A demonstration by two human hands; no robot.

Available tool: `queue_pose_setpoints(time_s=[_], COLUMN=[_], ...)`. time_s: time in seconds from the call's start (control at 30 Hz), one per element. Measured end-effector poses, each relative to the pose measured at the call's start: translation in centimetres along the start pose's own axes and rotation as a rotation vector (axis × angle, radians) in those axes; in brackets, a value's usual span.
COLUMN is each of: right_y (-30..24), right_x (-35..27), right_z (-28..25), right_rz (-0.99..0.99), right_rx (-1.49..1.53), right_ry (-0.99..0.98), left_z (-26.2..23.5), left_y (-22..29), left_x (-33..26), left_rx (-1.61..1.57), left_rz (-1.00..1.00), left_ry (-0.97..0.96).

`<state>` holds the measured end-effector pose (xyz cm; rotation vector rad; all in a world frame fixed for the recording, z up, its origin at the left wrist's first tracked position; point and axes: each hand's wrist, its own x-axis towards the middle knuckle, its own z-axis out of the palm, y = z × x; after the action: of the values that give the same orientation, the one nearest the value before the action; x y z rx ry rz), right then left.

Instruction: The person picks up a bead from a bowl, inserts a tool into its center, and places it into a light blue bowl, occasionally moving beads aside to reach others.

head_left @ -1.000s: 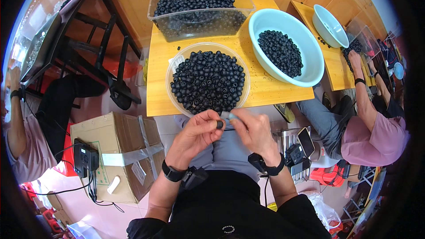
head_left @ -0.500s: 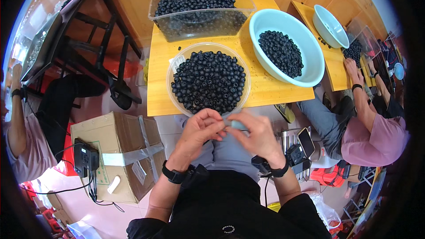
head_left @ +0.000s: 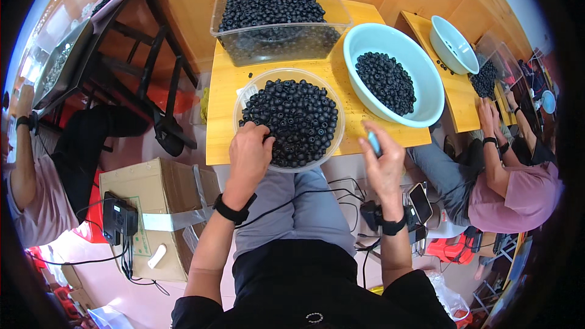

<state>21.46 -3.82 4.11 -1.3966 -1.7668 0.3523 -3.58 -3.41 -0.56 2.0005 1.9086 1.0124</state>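
Observation:
My left hand (head_left: 248, 157) reaches over the near rim of a clear round bowl (head_left: 334, 140) heaped with small black round beads (head_left: 295, 119), its fingertips among them. My right hand (head_left: 384, 161) is raised at the table's front edge, right of that bowl, fingers closed on a small light-blue tool (head_left: 372, 141). Just beyond it stands a light-blue basin (head_left: 378, 42) with a smaller pile of the same black beads (head_left: 387, 82). Both wrists wear black bands.
A clear rectangular tub (head_left: 277, 15) full of black beads stands at the back of the yellow wooden table (head_left: 222, 125). A person (head_left: 506, 176) sits at a second table on the right with another basin (head_left: 454, 45). A cardboard box (head_left: 155, 207) stands left of my knees.
My hands were together over my lap, working on a bead. They have parted: the left has gone forward into the clear bowl, the right has lifted to the right with the blue tool.

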Motion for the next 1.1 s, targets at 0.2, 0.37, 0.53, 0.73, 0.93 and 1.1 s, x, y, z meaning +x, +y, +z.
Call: queue_pose_setpoints(time_s=[0.2, 0.37, 0.53, 0.73, 0.93, 1.1], right_y=[0.7, 0.7, -1.4, -2.8, -4.2, -4.2], right_x=[-3.1, -3.7, -3.4, -3.0, -2.4, -2.4], right_z=[1.7, 1.9, 1.9, 2.9, 3.0, 3.1], right_rz=[0.105, 0.088, 0.167, -0.021, -0.081, -0.126], right_rx=[0.059, 0.039, 0.157, 0.238, 0.24, 0.221], right_ry=[-0.144, -0.18, -0.319, -0.338, -0.416, -0.428], left_z=[0.3, 0.0, -1.0, -0.7, 0.0, 0.1], left_y=[0.9, 1.3, 1.4, 1.9, 1.9, 1.8], left_x=[0.1, 0.3, -0.8, -2.7, -3.4, -3.7], left_rx=[0.016, -0.2, -1.184, -1.677, -1.833, -1.902], left_rz=[0.056, -0.011, -0.379, -0.566, -0.59, -0.559], left_ry=[-0.056, -0.107, -0.316, -0.44, -0.448, -0.469])
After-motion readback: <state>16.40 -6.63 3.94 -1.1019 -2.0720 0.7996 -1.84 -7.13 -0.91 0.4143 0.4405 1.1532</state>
